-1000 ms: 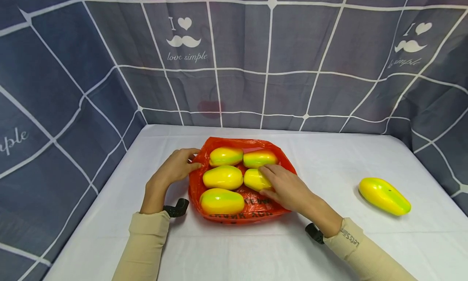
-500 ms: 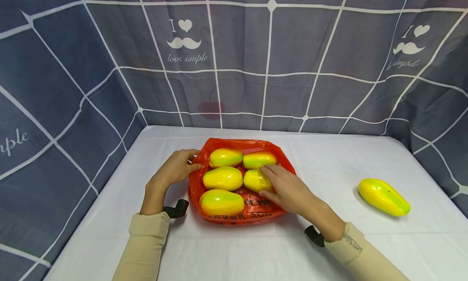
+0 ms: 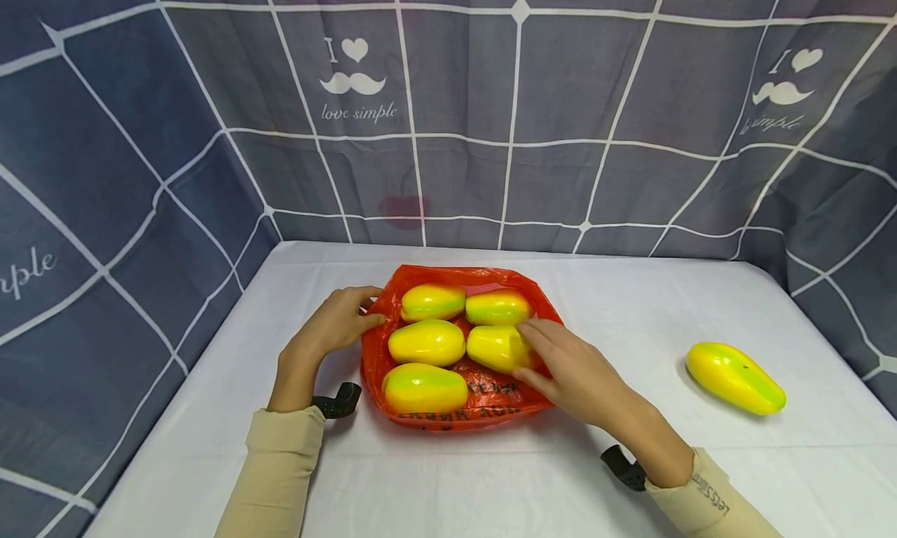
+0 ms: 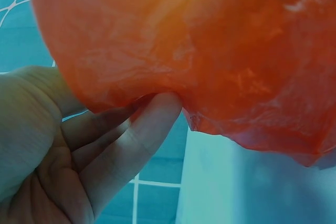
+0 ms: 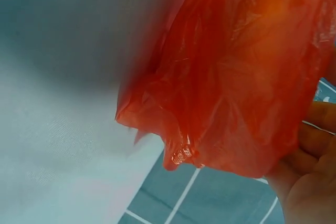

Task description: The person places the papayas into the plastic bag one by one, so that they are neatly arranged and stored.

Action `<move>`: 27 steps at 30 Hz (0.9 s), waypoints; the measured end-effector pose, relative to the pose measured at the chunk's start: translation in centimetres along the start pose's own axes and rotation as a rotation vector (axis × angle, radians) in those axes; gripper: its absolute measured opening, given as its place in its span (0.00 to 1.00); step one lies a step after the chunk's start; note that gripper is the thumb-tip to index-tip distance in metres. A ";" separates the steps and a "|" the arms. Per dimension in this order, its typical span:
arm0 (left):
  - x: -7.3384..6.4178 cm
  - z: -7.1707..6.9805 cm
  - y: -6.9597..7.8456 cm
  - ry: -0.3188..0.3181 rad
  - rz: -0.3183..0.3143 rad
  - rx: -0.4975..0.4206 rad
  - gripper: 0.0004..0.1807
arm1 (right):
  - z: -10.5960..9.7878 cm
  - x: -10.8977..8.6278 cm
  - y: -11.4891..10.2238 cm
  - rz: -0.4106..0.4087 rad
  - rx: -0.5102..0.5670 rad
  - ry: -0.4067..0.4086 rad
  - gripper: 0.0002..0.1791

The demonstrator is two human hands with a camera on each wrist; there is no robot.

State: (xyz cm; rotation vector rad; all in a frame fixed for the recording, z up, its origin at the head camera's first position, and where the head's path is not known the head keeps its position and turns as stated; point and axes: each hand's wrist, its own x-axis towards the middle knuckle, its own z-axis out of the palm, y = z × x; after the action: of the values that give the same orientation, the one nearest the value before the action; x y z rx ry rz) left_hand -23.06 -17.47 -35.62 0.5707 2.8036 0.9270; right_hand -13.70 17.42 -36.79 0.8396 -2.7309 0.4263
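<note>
A red plastic bag [image 3: 490, 402] lies with its mouth spread wide, several yellow-green papayas set in rows inside it. At its left rim, my left hand [image 3: 335, 318] pinches the film between thumb and fingers; the left wrist view shows a fingertip [image 4: 167, 106] pressed at the bag's edge. My right hand [image 3: 578, 370] reaches over the right rim, fingers loosely extended. Its fingertips are right at the right end of the middle-row papaya [image 3: 497, 347], partly covering it. In the right wrist view, the palm faces the bag's outer side.
One more papaya [image 3: 736, 378] lies alone on the white tablecloth [image 3: 448, 483], well right of the bag. A dark grey checked cloth [image 3: 455, 79] hangs behind and along both sides of the table.
My right hand has shifted right and slightly toward me, uncovering more of the middle-row papaya. The left hand and the bag have barely moved.
</note>
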 end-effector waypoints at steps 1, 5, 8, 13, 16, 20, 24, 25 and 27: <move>0.0 0.0 0.0 0.000 0.000 0.000 0.22 | -0.1 -0.2 0.0 0.000 -0.003 0.003 0.36; 0.0 0.0 0.0 0.003 0.003 0.003 0.22 | -0.5 -0.8 -0.2 0.009 -0.011 0.013 0.36; 0.0 0.0 0.0 0.003 0.005 0.004 0.22 | -0.7 -1.3 -0.2 0.022 -0.015 0.023 0.36; 0.0 0.1 0.0 -0.002 0.000 0.003 0.22 | -1.1 -1.9 -0.1 0.038 -0.014 0.037 0.34; 0.0 0.1 0.0 -0.003 -0.008 0.005 0.22 | -1.3 -2.2 0.0 0.038 -0.017 0.050 0.34; 0.0 0.0 -0.1 -0.003 -0.007 0.007 0.22 | -1.7 -2.9 0.1 0.036 -0.031 0.063 0.35; -0.1 0.0 -0.1 0.003 0.005 0.006 0.22 | -2.0 -3.6 0.1 0.020 -0.044 0.076 0.36; -0.1 0.0 -0.1 0.004 0.008 0.005 0.22 | -2.0 -3.9 0.1 0.017 -0.047 0.081 0.36; -0.1 0.0 -0.1 0.005 0.007 0.005 0.22 | -2.1 -4.3 0.1 0.014 -0.054 0.091 0.35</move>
State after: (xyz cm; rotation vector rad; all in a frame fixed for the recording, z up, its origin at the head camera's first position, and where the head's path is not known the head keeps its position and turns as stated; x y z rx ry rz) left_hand -22.99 -17.57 -35.66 0.5807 2.8111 0.9243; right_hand -10.01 20.40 -36.24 0.7688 -2.6539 0.3825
